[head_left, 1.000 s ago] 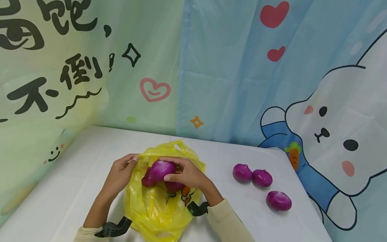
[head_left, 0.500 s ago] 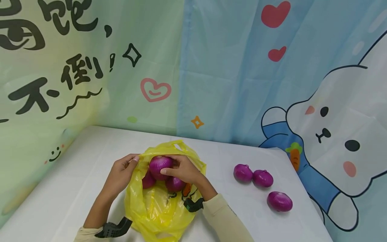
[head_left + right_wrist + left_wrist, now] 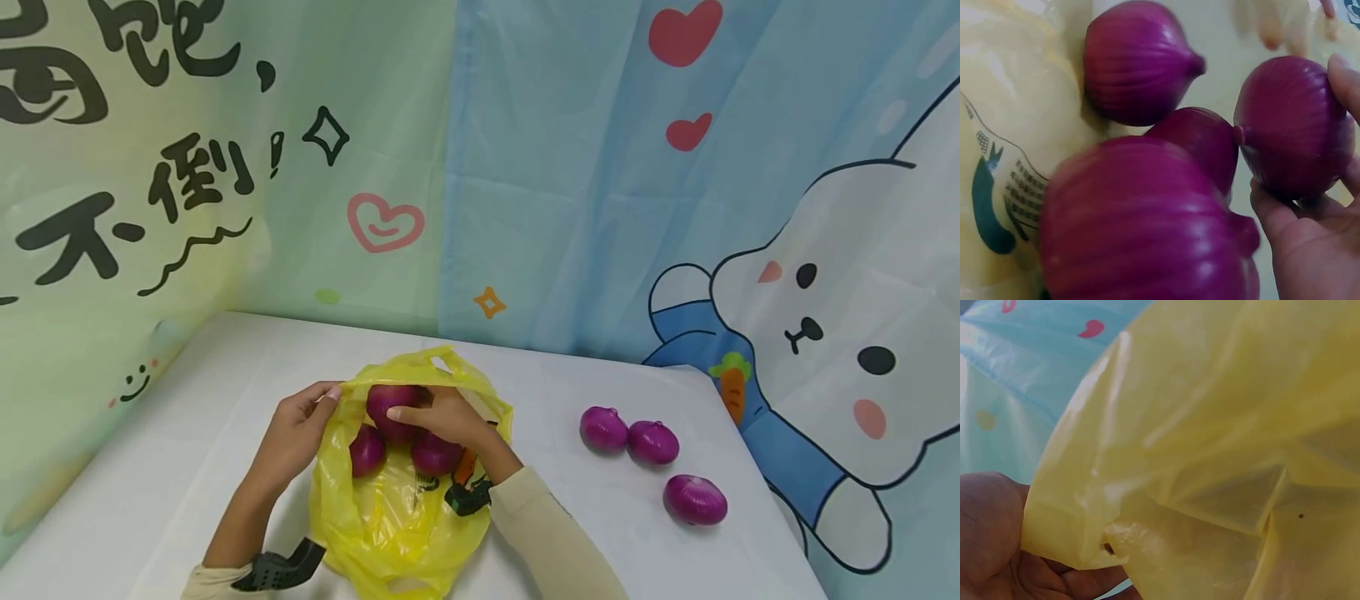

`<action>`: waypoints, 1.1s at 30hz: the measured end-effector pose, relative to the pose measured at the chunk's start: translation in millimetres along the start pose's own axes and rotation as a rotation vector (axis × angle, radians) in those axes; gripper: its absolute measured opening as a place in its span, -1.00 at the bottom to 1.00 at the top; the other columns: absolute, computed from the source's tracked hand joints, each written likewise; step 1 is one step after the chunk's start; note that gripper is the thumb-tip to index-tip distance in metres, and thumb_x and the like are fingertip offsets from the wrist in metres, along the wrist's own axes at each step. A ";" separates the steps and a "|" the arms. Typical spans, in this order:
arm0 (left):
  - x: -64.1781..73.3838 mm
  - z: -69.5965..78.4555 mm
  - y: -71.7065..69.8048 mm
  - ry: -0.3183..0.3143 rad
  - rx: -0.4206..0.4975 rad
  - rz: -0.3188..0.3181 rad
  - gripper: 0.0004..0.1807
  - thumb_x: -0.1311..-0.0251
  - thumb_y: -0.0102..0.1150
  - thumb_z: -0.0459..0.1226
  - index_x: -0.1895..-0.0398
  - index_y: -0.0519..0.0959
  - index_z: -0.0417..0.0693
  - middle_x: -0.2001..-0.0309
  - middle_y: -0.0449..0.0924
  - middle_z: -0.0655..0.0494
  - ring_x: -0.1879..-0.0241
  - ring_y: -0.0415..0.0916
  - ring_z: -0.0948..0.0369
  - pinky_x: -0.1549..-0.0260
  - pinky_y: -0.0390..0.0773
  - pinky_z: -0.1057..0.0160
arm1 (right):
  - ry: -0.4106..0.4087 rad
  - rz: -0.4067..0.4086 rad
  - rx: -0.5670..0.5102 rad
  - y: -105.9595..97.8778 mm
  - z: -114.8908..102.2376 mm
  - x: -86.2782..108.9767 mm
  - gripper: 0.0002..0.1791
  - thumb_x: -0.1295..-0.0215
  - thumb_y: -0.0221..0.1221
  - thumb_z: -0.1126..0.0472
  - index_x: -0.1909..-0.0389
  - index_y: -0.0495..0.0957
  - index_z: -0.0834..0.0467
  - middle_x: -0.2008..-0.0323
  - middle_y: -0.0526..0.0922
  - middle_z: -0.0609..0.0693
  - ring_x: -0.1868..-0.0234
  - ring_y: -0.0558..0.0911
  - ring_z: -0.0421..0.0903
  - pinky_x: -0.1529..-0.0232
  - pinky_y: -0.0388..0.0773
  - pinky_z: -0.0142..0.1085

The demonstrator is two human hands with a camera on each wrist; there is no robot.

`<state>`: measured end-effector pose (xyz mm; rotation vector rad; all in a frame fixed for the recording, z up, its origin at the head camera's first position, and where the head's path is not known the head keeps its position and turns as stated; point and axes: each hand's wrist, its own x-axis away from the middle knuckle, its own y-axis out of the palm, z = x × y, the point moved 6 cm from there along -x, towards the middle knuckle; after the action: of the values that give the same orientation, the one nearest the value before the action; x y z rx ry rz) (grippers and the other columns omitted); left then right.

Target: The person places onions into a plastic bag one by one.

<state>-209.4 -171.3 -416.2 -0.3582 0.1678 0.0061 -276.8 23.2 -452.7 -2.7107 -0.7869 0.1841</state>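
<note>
A yellow plastic bag lies on the white table with its mouth held up. My left hand pinches the left side of the bag's rim; in the left wrist view the thin yellow film covers part of the fingers. My right hand reaches inside the mouth and grips a purple onion, thumb on its near side. Below it in the bag sit a left onion and a right onion. The right wrist view shows the gripped onion beside several others, a large one closest to the camera.
Three more purple onions are on the table to the right: two side by side, the left one and its neighbour, and one nearer the front. A printed cloth backdrop hangs behind the table.
My right hand has carried the gripped onion slightly left and deeper into the bag, uncovering more of the right onion below. The left hand keeps its hold on the rim.
</note>
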 end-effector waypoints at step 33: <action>-1.5 -1.6 -3.7 -0.021 -0.001 0.005 -0.53 -0.49 -0.13 0.00 -0.08 0.57 -0.17 0.20 0.64 -0.06 0.33 0.60 0.10 0.33 0.60 0.26 | -0.055 0.377 0.007 -9.9 -32.6 4.1 -0.78 -0.33 0.16 0.40 0.06 0.54 0.45 -0.11 0.53 0.30 -0.11 0.50 0.18 -0.13 0.43 -0.05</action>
<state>-210.9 -175.3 -416.1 -0.3581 0.1481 0.0150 -271.5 24.9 -418.8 -2.8328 -0.2788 0.3444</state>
